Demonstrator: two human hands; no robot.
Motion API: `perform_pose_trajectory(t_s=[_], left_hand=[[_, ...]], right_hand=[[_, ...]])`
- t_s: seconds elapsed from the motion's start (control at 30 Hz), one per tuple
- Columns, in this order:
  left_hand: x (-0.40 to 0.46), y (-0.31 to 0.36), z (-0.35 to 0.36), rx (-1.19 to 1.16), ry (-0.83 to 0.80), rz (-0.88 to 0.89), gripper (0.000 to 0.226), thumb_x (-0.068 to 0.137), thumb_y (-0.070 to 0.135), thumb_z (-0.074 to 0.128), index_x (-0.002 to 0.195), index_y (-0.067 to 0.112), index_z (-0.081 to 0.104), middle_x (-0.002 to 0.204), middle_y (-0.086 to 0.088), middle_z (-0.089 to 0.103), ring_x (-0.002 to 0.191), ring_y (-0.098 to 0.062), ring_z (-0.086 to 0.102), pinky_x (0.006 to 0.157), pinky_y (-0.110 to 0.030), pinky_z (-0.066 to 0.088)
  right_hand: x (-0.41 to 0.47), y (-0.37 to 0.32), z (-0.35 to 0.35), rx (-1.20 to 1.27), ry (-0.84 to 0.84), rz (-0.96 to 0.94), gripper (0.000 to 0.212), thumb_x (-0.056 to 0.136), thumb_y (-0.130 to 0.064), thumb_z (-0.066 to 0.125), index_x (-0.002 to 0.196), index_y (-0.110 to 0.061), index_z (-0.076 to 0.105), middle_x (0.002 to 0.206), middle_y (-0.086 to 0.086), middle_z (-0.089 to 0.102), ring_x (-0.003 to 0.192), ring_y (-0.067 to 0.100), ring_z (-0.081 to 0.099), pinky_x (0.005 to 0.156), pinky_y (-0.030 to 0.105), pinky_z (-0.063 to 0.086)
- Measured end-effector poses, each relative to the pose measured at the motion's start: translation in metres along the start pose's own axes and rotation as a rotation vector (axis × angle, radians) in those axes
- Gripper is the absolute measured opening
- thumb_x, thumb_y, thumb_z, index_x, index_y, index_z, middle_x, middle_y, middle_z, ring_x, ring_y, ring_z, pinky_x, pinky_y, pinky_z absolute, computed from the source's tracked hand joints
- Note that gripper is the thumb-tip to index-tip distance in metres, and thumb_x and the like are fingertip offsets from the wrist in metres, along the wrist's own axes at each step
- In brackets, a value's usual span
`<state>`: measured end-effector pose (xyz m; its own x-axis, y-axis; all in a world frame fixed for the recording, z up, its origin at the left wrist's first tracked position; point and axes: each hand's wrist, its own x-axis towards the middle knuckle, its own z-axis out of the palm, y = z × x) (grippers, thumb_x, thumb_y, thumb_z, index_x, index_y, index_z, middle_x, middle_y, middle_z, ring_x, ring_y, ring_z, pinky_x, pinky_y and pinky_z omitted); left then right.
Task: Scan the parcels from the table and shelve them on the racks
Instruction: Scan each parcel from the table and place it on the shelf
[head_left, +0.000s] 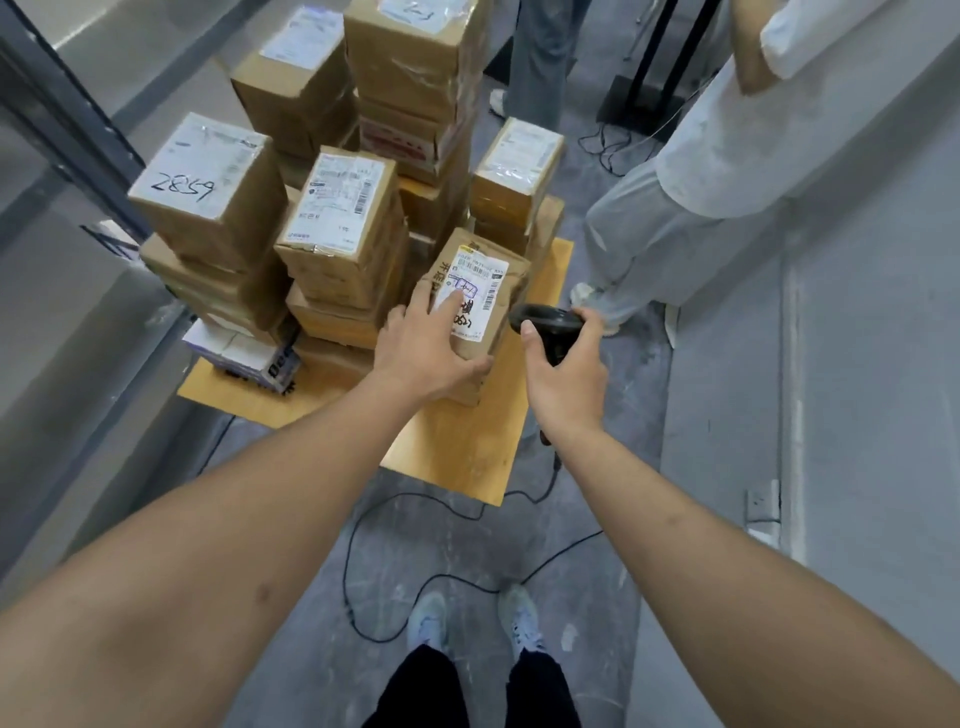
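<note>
Head view: both bare forearms reach forward and down over a low wooden worktop stacked with cardboard parcels.
Left hand: laid on the nearest parcel, fingers spread over its top and label, thumb curled round its near lower edge, so it grips the box.
Right hand: fingers wrapped tight round the handle of a black scanner, whose head points left at the held parcel.
Nearest parcel: a brown box with a white barcode label, at the front right of the pile, under the left hand and just beside the scanner head.
Parcel stacks: behind and left of the hands; one box top is marked "2859" in black pen.
Cable: black, runs down from the scanner and loops over the grey floor near the wearer's pale shoes.
Bystander: in light clothes, standing right of the worktop.
Rack: dark metal frame at the left edge.
</note>
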<state>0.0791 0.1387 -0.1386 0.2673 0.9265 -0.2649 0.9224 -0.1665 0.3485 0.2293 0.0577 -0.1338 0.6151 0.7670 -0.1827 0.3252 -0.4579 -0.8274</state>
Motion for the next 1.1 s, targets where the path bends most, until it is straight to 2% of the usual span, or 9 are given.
perform_pose_trajectory(t_s=[0.13,0.3,0.43,0.6,0.73,0.83,0.9,1.0,1.1], left_hand=[[-0.007,0.007,0.001,-0.083,0.016,-0.045,0.109,0.074,0.069,0.075,0.165,0.035,0.027,0.174,0.003,0.009,0.138,-0.040,0.035,0.108,-0.046,0.042],[-0.032,0.017,-0.004,-0.146,0.026,-0.085,0.105,0.070,0.066,0.074,0.162,0.036,0.033,0.173,0.008,0.015,0.137,-0.038,0.036,0.111,-0.044,0.039],[-0.061,0.018,-0.012,-0.171,0.009,-0.111,0.107,0.067,0.066,0.073,0.162,0.034,0.037,0.172,0.012,0.016,0.140,-0.037,0.035,0.111,-0.044,0.038],[-0.105,0.013,-0.022,-0.153,-0.022,-0.143,0.122,0.051,0.079,0.057,0.162,0.034,0.038,0.171,0.011,0.023,0.149,-0.033,0.033,0.119,-0.044,0.032],[-0.149,0.001,-0.036,-0.103,-0.043,-0.164,0.121,0.053,0.080,0.057,0.162,0.031,0.040,0.172,0.006,0.025,0.154,-0.028,0.030,0.124,-0.046,0.029],[-0.186,-0.015,-0.048,-0.071,-0.058,-0.174,0.116,0.057,0.077,0.059,0.160,0.025,0.045,0.170,0.005,0.030,0.154,-0.021,0.031,0.124,-0.042,0.030],[-0.212,-0.030,-0.056,-0.067,-0.046,-0.201,0.114,0.057,0.077,0.059,0.158,0.025,0.047,0.170,0.005,0.032,0.153,-0.020,0.032,0.123,-0.040,0.031],[-0.251,-0.055,-0.066,-0.060,0.011,-0.256,0.114,0.055,0.077,0.058,0.157,0.027,0.049,0.169,0.006,0.032,0.152,-0.020,0.034,0.122,-0.040,0.031],[-0.290,-0.081,-0.077,-0.045,0.106,-0.285,0.111,0.055,0.074,0.058,0.154,0.024,0.053,0.168,0.004,0.035,0.148,-0.021,0.039,0.120,-0.040,0.033]], right_hand=[[0.009,-0.001,-0.004,-0.012,-0.051,-0.033,0.053,0.097,-0.056,0.064,0.142,-0.039,0.040,0.123,-0.007,0.067,0.113,0.022,0.065,0.098,0.049,0.055],[0.015,-0.003,-0.023,0.006,-0.110,-0.084,0.050,0.100,-0.052,0.064,0.141,-0.037,0.040,0.119,-0.007,0.064,0.111,0.021,0.065,0.094,0.043,0.055],[0.008,-0.012,-0.037,0.016,-0.174,-0.168,0.053,0.102,-0.047,0.064,0.146,-0.029,0.040,0.116,-0.008,0.059,0.104,0.016,0.058,0.087,0.033,0.047],[-0.016,-0.024,-0.044,-0.004,-0.266,-0.269,0.051,0.101,-0.050,0.063,0.143,-0.033,0.039,0.119,-0.006,0.064,0.106,0.022,0.065,0.092,0.045,0.056],[-0.041,-0.035,-0.043,0.018,-0.372,-0.325,0.054,0.101,-0.051,0.064,0.145,-0.033,0.038,0.123,-0.005,0.063,0.110,0.021,0.064,0.092,0.042,0.056],[-0.063,-0.044,-0.038,0.041,-0.450,-0.383,0.053,0.104,-0.046,0.063,0.147,-0.029,0.039,0.110,-0.017,0.053,0.108,0.016,0.057,0.088,0.033,0.048],[-0.083,-0.050,-0.031,0.041,-0.496,-0.413,0.053,0.104,-0.046,0.063,0.148,-0.030,0.038,0.106,-0.021,0.050,0.106,0.014,0.055,0.093,0.034,0.048],[-0.117,-0.062,-0.016,0.009,-0.549,-0.471,0.054,0.101,-0.056,0.062,0.144,-0.038,0.035,0.118,-0.008,0.062,0.110,0.021,0.062,0.097,0.048,0.055],[-0.155,-0.077,0.001,0.016,-0.607,-0.535,0.053,0.101,-0.054,0.063,0.144,-0.039,0.035,0.122,-0.005,0.063,0.112,0.021,0.062,0.097,0.044,0.054]])
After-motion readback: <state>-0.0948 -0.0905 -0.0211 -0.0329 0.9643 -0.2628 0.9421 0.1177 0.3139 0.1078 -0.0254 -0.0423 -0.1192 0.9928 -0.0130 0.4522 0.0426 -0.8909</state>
